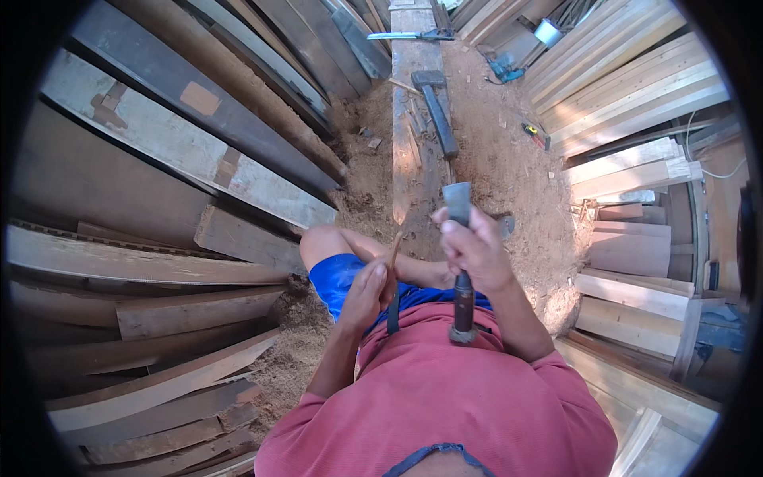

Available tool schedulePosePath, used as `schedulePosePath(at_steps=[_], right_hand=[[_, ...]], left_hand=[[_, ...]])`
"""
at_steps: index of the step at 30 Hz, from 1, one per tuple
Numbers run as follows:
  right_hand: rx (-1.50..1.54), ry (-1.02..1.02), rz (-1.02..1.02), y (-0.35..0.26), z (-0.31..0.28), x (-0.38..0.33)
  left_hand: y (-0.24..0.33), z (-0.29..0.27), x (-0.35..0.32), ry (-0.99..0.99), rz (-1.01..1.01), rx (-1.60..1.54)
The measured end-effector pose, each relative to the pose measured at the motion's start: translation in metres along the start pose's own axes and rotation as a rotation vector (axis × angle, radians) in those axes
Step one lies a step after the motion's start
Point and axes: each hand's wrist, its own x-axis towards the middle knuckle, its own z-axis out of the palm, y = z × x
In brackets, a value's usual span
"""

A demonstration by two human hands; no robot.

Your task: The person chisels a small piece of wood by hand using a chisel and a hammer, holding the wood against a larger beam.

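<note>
Head view, looking down on a seated person in a red shirt and blue shorts. The fisheye rim blacks out the corners, and the lower edge cuts off the shoulders. The lower part of the thin wooden stick is hidden behind the left hand, and a dark narrow strip below that hand is too slim to identify. The working end of the chisel cannot be made out; only its grey top and its dark, ringed handle show.

The floor is covered with reddish sawdust and chips. Weathered planks lie stacked along the left side, pale new boards along the right. A long beam runs from the knees toward the top edge; a mallet lies on it near its far end.

The left hand's fingers are closed around the stick, holding it upright over the lap. The right hand is closed in a fist around the chisel, just beside the stick and above the near end of the beam.
</note>
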Motion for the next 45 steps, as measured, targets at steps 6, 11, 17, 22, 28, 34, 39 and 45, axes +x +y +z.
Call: schedulePosePath(at_steps=[6,11,17,22,28,34,39,45], right_hand=[[-0.04,-0.209,-0.029,0.012,0.023,0.025],[-0.178,-0.088,-0.115,0.027,0.01,0.035],[0.028,-0.05,0.01,0.032,0.017,0.036],[0.421,0.039,0.065,0.036,0.036,0.026],[0.586,-0.17,0.402,0.034,0.074,0.001],[0.488,-0.21,0.334,0.024,0.081,-0.02],[0.454,-0.14,0.199,0.008,0.065,-0.033],[0.485,-0.025,0.06,-0.012,0.022,-0.044]], left_hand=[[0.014,0.011,0.024,-0.224,-0.045,-0.307],[-0.003,0.006,0.02,-0.219,-0.099,-0.373],[-0.005,0.0,0.025,-0.397,-0.116,-0.732],[0.008,-0.008,0.046,-0.105,0.039,-0.486],[0.025,-0.008,0.063,0.23,0.091,-0.28],[0.037,-0.01,0.036,0.065,0.34,0.197],[0.023,-0.01,0.014,0.075,0.475,0.498],[-0.039,-0.014,-0.025,0.116,-0.051,0.011]])
